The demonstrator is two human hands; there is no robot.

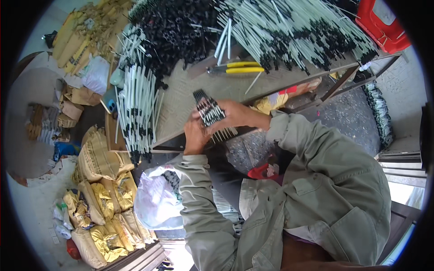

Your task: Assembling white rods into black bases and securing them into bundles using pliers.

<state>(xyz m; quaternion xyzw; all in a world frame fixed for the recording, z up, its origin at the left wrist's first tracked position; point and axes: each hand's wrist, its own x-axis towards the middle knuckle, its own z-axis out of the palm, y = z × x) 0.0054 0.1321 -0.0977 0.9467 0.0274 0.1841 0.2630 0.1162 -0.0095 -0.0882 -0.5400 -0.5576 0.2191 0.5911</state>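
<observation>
A flat bundle of thin white rods with black caps (209, 113) is gripped by both hands over the front edge of the work table (181, 101). My left hand (195, 134) clasps its lower left side. My right hand (235, 115) wraps the bundle from the right. The white rod tips stick out below the fingers.
Heaps of white rods (289, 31) and black caps (174, 29) cover the table's far side, with yellow-handled pliers (237, 67) between them. More capped rods (135, 108) lie at the left. Yellow sacks (101, 198), a white plastic bag (156, 203) and a red crate (384, 22) stand around.
</observation>
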